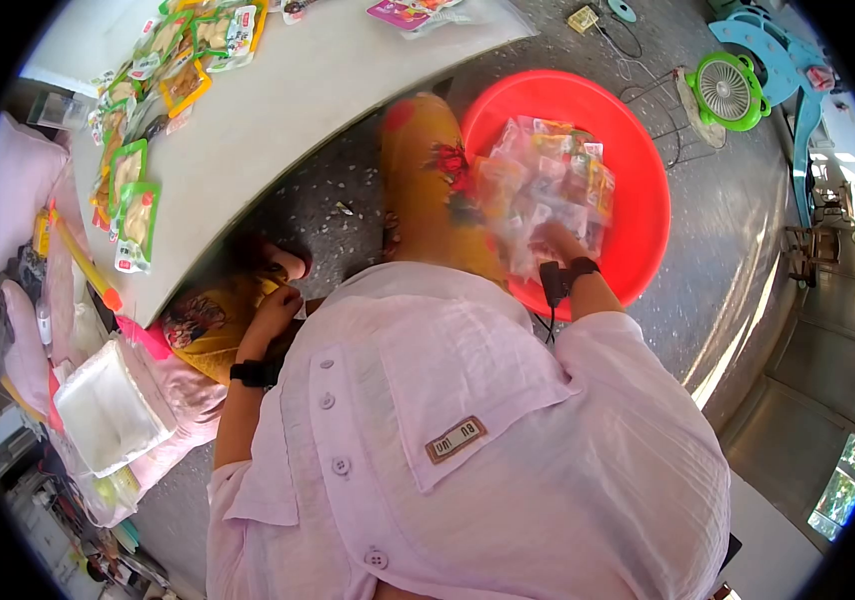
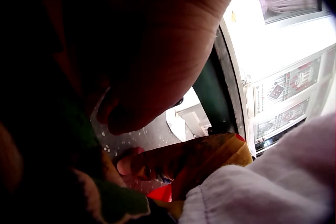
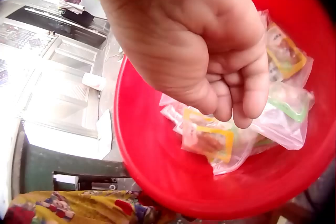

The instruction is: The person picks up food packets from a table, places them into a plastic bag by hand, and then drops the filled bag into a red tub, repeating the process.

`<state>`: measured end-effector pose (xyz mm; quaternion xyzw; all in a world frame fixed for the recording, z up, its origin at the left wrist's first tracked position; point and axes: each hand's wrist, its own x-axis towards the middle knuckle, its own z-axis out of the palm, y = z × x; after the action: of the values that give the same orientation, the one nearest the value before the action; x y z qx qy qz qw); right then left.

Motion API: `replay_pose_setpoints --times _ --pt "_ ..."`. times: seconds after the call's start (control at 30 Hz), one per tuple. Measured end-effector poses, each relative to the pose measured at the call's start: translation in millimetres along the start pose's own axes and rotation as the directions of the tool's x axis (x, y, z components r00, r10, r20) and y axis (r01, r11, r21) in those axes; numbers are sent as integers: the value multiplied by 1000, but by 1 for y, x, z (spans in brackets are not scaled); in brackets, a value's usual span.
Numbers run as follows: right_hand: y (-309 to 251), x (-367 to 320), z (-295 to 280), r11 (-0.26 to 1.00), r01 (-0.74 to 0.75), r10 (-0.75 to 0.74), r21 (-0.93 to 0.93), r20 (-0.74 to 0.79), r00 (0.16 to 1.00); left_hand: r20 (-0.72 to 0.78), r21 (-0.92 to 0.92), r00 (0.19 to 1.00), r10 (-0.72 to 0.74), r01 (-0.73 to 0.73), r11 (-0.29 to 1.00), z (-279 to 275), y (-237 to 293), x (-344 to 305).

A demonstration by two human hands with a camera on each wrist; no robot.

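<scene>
In the head view, the right hand (image 1: 560, 245) is over a heap of clear plastic packets (image 1: 523, 190) inside a red basin (image 1: 645, 200). The right wrist view shows this hand (image 3: 210, 50) with loosely bent fingers just above packets with yellow borders (image 3: 210, 142) and a clear bag (image 3: 289, 121); no packet is visibly gripped. Beside the yellow patterned trouser leg (image 1: 203, 325) rests the left hand (image 1: 273, 315), its fingers loosely bent. Its palm (image 2: 178, 50) looms large and dark in the left wrist view, with no held object visible.
A pale table (image 1: 278, 100) at upper left carries many food packets (image 1: 136, 225) along its far side. A white lined box (image 1: 113, 410) stands at the left. Beyond the basin are a green fan (image 1: 731, 92) and cables on the floor (image 1: 708, 220).
</scene>
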<state>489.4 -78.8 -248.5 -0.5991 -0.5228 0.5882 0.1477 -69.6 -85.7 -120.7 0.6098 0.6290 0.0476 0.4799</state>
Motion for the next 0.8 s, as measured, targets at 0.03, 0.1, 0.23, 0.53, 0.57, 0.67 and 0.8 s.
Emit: replay_pose_setpoints --times 0.03,0.1,0.23,0.53,0.57,0.67,0.8 --pt "-12 5 6 956 -27 46 291 -60 997 -5 3 1000 -5 5 1000 0 -2 1" --pt "-28 22 -2 945 -29 58 324 -79 995 -17 9 1000 -15 15 1000 1 -6 1" --pt "-47 56 -18 959 117 -114 258 -25 993 -90 -30 995 46 -48 998 -6 -2 -3" --pt "-273 54 22 930 329 -250 163 -373 893 -469 -315 883 -13 -153 937 -79 25 -44" --pt "-284 58 29 905 412 -345 107 -382 857 -541 -281 841 -4 -176 943 -88 22 -49" --pt "-310 66 60 735 615 -675 -286 -396 622 -699 -206 715 23 -232 950 -113 20 -67" --pt "-331 75 89 457 684 -885 -569 -216 413 -828 -155 560 -19 -195 969 -135 7 -80"
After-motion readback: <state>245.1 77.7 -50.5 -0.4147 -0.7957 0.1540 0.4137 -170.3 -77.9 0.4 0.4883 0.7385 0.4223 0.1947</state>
